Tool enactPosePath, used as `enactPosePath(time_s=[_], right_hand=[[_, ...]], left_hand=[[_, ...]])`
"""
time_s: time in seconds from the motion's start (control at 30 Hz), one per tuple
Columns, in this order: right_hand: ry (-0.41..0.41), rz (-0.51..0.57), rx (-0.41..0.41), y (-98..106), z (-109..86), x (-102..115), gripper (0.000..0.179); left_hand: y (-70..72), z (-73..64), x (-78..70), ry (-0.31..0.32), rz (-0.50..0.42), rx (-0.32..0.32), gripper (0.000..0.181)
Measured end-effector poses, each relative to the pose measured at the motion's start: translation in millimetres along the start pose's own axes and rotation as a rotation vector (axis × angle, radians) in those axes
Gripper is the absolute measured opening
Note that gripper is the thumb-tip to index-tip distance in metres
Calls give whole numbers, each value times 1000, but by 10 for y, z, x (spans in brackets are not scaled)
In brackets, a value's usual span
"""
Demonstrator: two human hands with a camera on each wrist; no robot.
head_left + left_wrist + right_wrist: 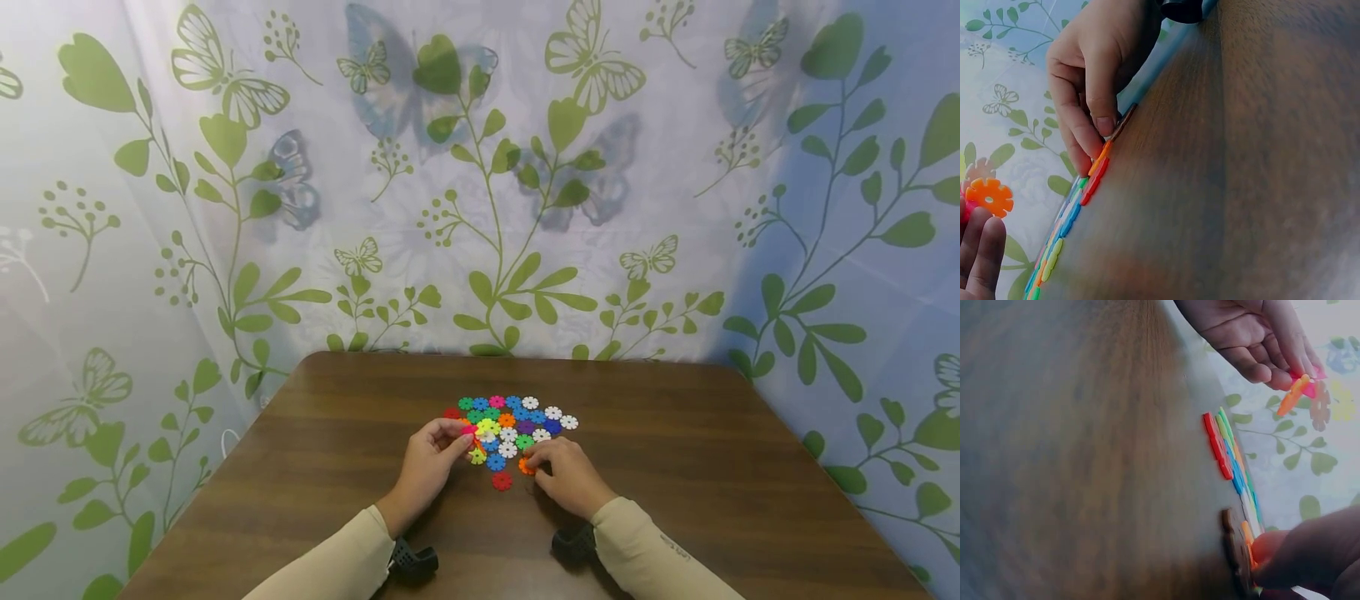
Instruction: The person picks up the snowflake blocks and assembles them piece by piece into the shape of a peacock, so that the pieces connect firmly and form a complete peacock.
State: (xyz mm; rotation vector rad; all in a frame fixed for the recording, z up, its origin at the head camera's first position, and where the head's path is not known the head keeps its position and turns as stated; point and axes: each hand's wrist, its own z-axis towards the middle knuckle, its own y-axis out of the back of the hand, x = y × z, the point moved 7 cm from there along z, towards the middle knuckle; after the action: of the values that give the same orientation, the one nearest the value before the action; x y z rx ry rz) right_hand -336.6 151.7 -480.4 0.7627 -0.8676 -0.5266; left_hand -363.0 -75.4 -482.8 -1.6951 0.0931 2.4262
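My left hand [429, 460] pinches a pink flower-shaped disc [1312, 389], above the table at the left of the pile. Joined to it are an orange disc [990, 197], a pale beige one [1320, 407] and a yellow one [1343, 401]. My right hand [568, 477] is down at the pile's near right edge, thumb and fingers pinching a flat orange disc [527, 466]. Right beside that lies a brown disc [1233, 545], seen edge-on in both wrist views. A red disc [502, 481] lies between the hands, nearest to me.
Several loose notched discs in blue, white, green and purple [526, 427] lie flat in a loose patch on the brown wooden table [360, 400]. Behind the table hangs a curtain [510, 208] printed with leaves and butterflies. Dark straps [414, 562] sit at both wrists.
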Motion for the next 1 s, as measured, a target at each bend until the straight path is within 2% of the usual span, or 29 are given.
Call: enactPosePath(time_s=[0.17, 0.3, 0.47, 0.63, 0.77, 0.9, 1.0], right_hand=[[13, 2, 8, 15, 12, 11, 8], [7, 70, 13, 25, 21, 13, 12], [-40, 161, 0, 29, 15, -31, 19], [-100, 288, -120, 115, 12, -74, 19], [-105, 448, -230, 228, 19, -86, 21], [-93, 560, -257, 263, 25, -70, 28], [-43, 624, -242, 255, 38, 1, 31]], left_hand=[[0, -9, -9, -17, 33, 3, 20], [4, -10, -9, -12, 51, 2, 19], [-5, -2, -15, 10, 52, 8, 18], [-19, 2, -12, -3, 51, 28, 18], [-28, -2, -14, -36, 114, 60, 17], [-60, -14, -33, -71, 181, 106, 17], [-95, -25, -59, -93, 201, 139, 18]])
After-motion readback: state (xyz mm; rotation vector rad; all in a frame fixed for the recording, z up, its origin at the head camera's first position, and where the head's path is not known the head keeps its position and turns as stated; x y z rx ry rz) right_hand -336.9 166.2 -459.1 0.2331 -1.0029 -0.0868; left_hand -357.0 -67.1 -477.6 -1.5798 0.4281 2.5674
